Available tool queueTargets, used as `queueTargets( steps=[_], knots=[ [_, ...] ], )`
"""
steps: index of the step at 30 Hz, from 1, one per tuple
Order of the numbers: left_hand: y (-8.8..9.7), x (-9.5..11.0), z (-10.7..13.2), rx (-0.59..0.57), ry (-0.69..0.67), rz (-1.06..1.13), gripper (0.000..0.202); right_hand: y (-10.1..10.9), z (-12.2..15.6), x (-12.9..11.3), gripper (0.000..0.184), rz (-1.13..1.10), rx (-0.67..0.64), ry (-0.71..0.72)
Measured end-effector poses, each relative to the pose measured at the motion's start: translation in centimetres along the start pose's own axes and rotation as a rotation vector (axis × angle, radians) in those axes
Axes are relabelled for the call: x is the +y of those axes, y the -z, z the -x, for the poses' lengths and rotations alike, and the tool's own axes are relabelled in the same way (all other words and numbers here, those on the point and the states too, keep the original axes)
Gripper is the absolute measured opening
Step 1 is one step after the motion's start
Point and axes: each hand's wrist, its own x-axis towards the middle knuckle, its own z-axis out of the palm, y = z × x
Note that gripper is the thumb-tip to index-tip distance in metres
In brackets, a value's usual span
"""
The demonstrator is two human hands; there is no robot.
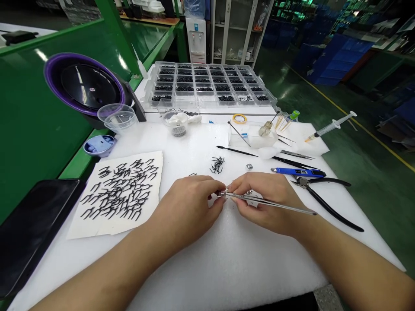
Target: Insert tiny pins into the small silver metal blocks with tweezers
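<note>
My left hand is closed in a pinch, its thumb and fingertips meeting over a tiny part I cannot make out. Silvery metal tweezers lie across my right hand, gripped between thumb and fingers. Their front end touches or nearly touches my left fingertips, and the back end points toward my right wrist. Just beyond both hands is a small pile of black bent wire pieces. A small shiny metal piece lies beside that pile. Some tiny bits under my right hand are partly hidden.
Many black bent pieces cover a white sheet at left, by a black tablet. At right lie black-handled pliers, a blue pen-like tool and a syringe. A clear compartment box of black parts stands behind.
</note>
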Motion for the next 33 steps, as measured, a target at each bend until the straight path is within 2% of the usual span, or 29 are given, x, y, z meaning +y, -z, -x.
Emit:
queueTargets(
  steps=[7, 15, 21, 24, 27, 29, 33],
  knots=[
    [0.2, 0.0, -0.1, 0.001, 0.028, 0.134, 0.025, -0.2, 0.3, 0.2, 0.018, 0.053, 0.032, 0.109],
    [0.8, 0.2, -0.3, -0.104, 0.256, 0.481, 0.028, -0.6, 0.2, -0.1, 0.014, 0.133, 0.069, 0.219],
    [0.8, -0.5, -0.6, -0.162, 0.311, 0.535, 0.027, -0.5, 0.2, -0.5, 0.013, 0.130, 0.086, 0.247],
    [0.8, -1.0, -0.7, -0.173, 0.375, 0.549, 0.027, 0.2, 0.3, -0.3, 0.014, 0.051, 0.119, 0.153],
    [1.3, -1.2, -0.9, -0.173, 0.475, 0.549, 0.027, 1.1, 0.3, 0.4, 0.015, -0.027, 0.118, -0.079],
    [1.8, -1.0, -1.0, -0.195, 0.525, 0.553, 0.027, 1.5, 0.3, 0.9, 0.015, -0.049, 0.017, -0.185],
    [2.5, -0.7, -1.1, -0.235, 0.554, 0.542, 0.031, 1.2, 0.2, 1.6, 0.013, -0.096, -0.132, -0.259]
  ],
)
